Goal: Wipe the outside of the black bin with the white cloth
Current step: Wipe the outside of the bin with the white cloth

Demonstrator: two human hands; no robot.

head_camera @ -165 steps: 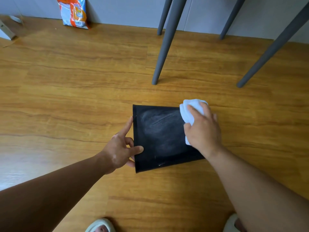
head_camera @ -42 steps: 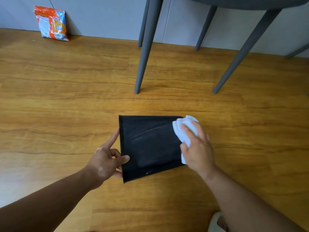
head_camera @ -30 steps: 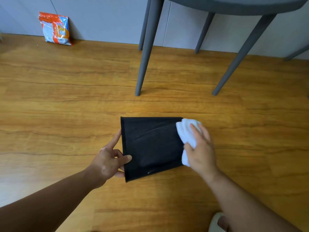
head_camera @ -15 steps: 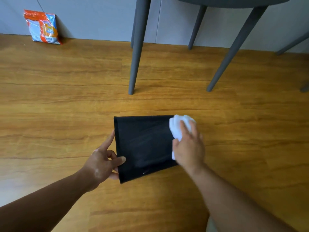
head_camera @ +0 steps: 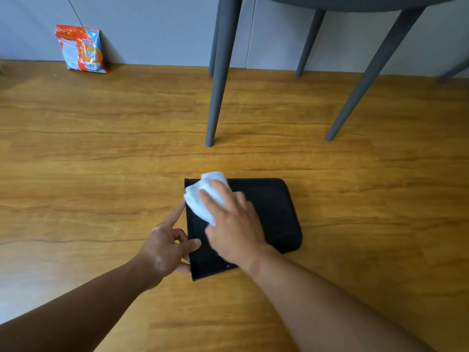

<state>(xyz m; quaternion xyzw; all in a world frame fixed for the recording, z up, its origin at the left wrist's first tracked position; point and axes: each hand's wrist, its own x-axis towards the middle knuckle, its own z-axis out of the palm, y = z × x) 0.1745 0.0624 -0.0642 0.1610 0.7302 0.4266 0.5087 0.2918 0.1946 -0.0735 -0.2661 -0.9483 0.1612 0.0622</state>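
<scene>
The black bin [head_camera: 274,212] lies on its side on the wooden floor, one flat side facing up. My right hand [head_camera: 233,224] presses the crumpled white cloth [head_camera: 203,196] onto that side near its far left corner. My left hand [head_camera: 167,245] grips the bin's left edge, thumb on top and index finger stretched along the edge. The bin's opening is hidden from me.
Grey chair legs [head_camera: 218,80] stand just beyond the bin, with another slanted leg [head_camera: 368,80] to the right. An orange and blue packet [head_camera: 81,49] leans against the grey wall at the far left. Wooden floor [head_camera: 101,161] surrounds the bin.
My right hand has slid the cloth from the bin's right edge across to its far left corner. My left hand keeps hold of the left edge.
</scene>
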